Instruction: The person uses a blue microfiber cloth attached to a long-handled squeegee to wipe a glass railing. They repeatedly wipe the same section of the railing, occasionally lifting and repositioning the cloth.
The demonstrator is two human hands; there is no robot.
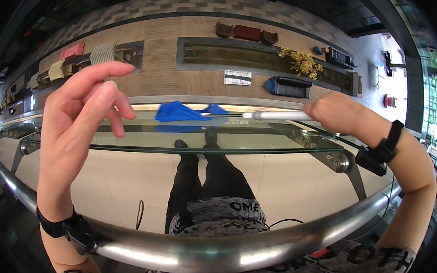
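Observation:
My right hand grips the end of a white rod-like handle, which points left over the glass balustrade panel. At the far end of this handle a blue cloth lies against the top of the glass, and its reflection shows in the panel below. How the cloth is joined to the handle is too small to tell. My left hand is raised above the left part of the glass, fingers apart and curled, holding nothing. Both wrists wear black straps with small devices.
A thick steel handrail curves in front of my torso. Metal brackets carry the glass. Beyond it, a floor far below holds a black sofa, a yellow-leaved tree, armchairs and striped canopies. A thin cable hangs from my right wrist.

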